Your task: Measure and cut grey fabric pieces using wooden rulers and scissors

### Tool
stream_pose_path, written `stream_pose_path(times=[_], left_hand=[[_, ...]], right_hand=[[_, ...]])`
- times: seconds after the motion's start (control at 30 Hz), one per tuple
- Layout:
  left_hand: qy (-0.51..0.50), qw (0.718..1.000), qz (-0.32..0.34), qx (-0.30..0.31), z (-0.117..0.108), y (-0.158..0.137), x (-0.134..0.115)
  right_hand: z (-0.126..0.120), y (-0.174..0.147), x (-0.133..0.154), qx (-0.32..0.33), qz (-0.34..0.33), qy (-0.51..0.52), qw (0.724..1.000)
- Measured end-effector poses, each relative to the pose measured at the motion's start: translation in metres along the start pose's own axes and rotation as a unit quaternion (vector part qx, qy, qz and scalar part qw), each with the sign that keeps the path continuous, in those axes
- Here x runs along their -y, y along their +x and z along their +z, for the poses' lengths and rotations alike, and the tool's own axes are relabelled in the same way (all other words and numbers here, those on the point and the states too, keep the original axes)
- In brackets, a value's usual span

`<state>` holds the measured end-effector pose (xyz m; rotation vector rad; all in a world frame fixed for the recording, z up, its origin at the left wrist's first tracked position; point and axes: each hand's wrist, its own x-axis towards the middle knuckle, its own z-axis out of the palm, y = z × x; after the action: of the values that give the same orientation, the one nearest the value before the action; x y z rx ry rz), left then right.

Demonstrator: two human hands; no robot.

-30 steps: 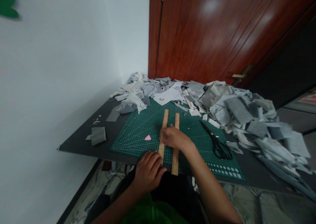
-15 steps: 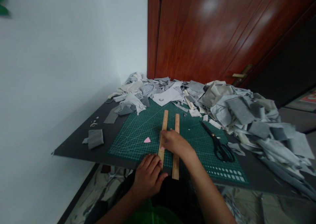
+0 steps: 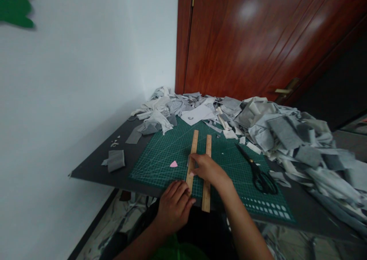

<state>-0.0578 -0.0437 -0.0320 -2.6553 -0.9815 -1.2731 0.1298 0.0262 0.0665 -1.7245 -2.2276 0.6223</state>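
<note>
A wooden ruler [image 3: 195, 140] lies lengthwise on the green cutting mat [image 3: 157, 153]. My left hand [image 3: 175, 202] is closed on its near end at the table edge. Across the ruler's middle, the fingers of my right hand [image 3: 210, 169] pinch its two sides. A small pink spot shows by my right fingertips, too small to make out. Just to the right, a second wooden ruler [image 3: 206, 197] runs nearly parallel, partly hidden under my right hand. On the mat left of the held ruler is a small pink rounded-triangle piece [image 3: 173, 163].
Black-handled scissors [image 3: 262, 179] rest open-bladed or shut, I cannot tell, on the mat's right side. Grey and white fabric scraps [image 3: 286, 134] are heaped along the back and right. A folded grey cloth piece [image 3: 116, 160] sits at left. A white paper [image 3: 197, 114] lies behind the mat.
The whole view has shifted slightly, so everything appears a little further right and lower. Both hands stay on the same ruler, with no clear movement.
</note>
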Motion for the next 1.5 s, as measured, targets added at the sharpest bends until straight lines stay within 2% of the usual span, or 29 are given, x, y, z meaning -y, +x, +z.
stream_pose_path(times=[0.5,1.0,1.5], left_hand=[[-0.034,0.999,0.001,-0.028,0.000,0.000,0.001],[-0.058,0.998,-0.013,-0.014,-0.004,0.005,-0.002],[-0.052,0.998,0.006,-0.023,-0.003,0.004,-0.001]], right_hand=[[0.001,0.000,-0.006,0.013,0.009,0.017,1.000],[-0.001,-0.003,-0.004,0.014,0.010,0.027,0.999],[0.002,-0.003,-0.010,0.013,0.001,0.036,0.999]])
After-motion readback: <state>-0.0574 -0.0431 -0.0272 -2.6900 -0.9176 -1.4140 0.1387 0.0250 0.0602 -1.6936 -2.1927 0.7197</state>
